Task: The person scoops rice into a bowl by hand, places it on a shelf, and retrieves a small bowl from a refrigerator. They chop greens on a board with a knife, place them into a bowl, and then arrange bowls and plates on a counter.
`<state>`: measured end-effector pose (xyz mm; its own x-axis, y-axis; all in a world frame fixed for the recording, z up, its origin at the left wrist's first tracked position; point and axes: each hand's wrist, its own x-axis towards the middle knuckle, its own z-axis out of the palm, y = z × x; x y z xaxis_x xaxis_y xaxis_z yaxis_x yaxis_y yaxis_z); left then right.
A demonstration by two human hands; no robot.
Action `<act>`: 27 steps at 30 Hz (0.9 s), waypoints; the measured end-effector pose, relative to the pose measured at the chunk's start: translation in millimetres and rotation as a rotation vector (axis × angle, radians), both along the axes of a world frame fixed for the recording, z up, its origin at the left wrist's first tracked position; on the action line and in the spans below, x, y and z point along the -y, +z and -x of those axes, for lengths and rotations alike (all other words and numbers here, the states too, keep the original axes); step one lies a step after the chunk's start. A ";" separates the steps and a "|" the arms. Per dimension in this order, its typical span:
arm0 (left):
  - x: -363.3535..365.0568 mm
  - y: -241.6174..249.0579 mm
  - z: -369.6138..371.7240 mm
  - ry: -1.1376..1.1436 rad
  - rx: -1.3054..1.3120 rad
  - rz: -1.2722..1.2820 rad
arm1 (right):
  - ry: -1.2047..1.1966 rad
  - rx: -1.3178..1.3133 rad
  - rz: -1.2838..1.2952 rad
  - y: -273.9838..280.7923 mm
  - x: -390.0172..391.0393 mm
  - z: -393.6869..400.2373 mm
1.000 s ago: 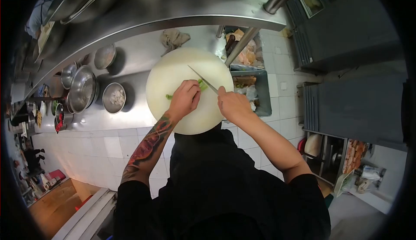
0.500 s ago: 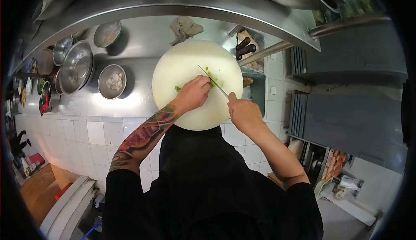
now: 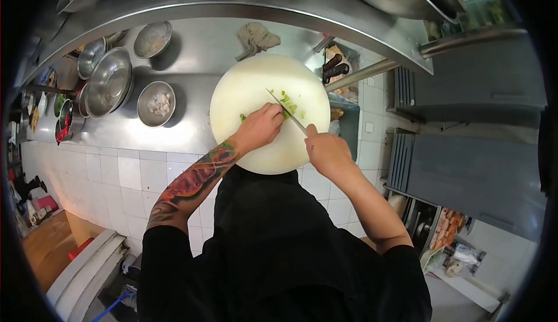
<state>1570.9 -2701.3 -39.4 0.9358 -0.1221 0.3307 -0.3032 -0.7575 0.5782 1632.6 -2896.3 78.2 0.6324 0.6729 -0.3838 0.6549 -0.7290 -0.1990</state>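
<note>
A round white cutting board (image 3: 247,80) lies in front of me. My right hand (image 3: 326,149) is closed around the handle of a knife (image 3: 292,116), whose blade slants up and left across the board. Fingers curled beside the blade, my left hand (image 3: 260,127) presses on a green vegetable (image 3: 242,116), mostly hidden under it; one end shows at the wrist side. Small chopped green pieces (image 3: 287,102) are scattered on the board to the right of the blade.
Left of the board stands a metal bowl (image 3: 140,110) of pale chunks, with larger bowls (image 3: 104,83) beyond. A crumpled cloth (image 3: 256,38) lies behind the board. Dark-handled knives (image 3: 336,70) stand at the right. A steel shelf (image 3: 244,12) crosses overhead.
More chopped green pieces lie beside the blade. The board and bowls sit slightly farther right in view, while both hands keep nearly the same place and hold.
</note>
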 end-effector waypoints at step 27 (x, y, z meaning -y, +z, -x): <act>-6.5 0.6 24.5 0.087 0.053 -0.069 | 0.035 -0.045 -0.024 -24.2 -17.8 4.1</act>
